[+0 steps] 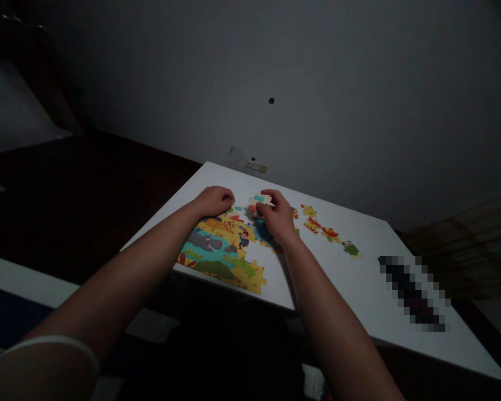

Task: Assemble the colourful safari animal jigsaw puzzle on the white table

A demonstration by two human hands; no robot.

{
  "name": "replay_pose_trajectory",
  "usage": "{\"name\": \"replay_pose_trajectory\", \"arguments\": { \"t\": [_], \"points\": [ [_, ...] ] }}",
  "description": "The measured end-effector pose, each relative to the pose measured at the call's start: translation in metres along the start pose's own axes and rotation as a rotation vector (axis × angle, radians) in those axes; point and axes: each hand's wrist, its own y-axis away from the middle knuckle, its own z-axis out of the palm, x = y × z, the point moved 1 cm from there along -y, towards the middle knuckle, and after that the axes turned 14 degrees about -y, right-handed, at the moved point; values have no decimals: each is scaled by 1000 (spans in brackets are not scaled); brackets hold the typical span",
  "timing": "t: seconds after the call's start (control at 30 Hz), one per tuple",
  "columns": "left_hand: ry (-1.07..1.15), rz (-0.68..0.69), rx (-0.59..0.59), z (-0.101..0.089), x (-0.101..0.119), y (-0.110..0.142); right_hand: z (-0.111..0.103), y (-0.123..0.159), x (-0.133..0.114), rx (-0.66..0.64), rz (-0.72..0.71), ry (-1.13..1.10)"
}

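A jigsaw puzzle [217,245], partly put together, lies near the table's front left edge. Its picture has a grey hippo in water, a spotted cat and a green crocodile. My left hand [215,201] rests at the puzzle's far left edge, its fingers curled in with nothing visible inside them. Between thumb and fingers my right hand [278,214] grips a puzzle piece [256,201] with white and light blue on it. The piece is raised and tilted above the puzzle's far right part. Part of the puzzle beneath the right hand is in shadow or hidden.
Several loose pieces lie to the right, among them a yellow piece [309,210], orange pieces [329,233] and a green piece [351,249]. A blurred-out dark object [413,295] lies farther right on the white table [359,301]. A wall [338,139] stands behind.
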Motion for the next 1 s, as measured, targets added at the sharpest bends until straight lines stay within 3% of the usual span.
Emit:
{"name": "replay_pose_trajectory", "arguments": {
  "t": [0.1,0.27,0.6,0.83,1.0],
  "points": [
    [-19,5,2,1,-1,-2,-7,1,3,24,-23,116],
    [-31,-7,12,1,0,-3,-6,4,2,-72,-70,258],
    [-21,-16,-2,1,1,-2,3,1,11,-124,-87,338],
    [-17,-23,-11,1,1,-3,2,0,15,-162,-218,483],
    [-24,-30,-26,0,2,-3,3,0,13,-222,-207,509]
  ]
}}
